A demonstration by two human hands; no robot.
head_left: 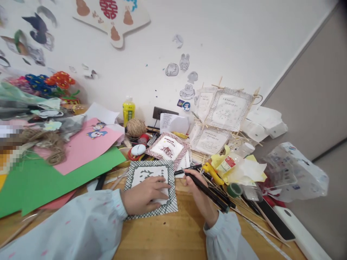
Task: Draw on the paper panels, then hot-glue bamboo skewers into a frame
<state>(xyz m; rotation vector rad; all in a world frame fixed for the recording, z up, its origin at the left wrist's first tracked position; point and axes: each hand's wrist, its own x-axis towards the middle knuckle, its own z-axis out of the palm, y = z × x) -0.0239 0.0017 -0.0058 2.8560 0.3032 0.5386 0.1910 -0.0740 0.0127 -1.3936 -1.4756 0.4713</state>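
My left hand point(145, 195) lies flat, fingers stretched out, on a square paper panel point(148, 172) with a dark lattice border and a white middle bearing a dark drawing. My right hand point(199, 195) is closed round a black pen point(210, 193), its tip touching the panel's right edge. Both sleeves are pale blue with small pink marks. The panel lies on the wooden table point(173, 234).
A red-bordered panel point(168, 148) lies just behind. Pink and green card sheets point(67, 162) spread left. A twine ball point(136, 127), yellow glue bottle point(128, 110), stick-framed panels point(227, 112), tape roll point(234, 189), loose sticks and a plastic bag point(295, 173) crowd the back and right.
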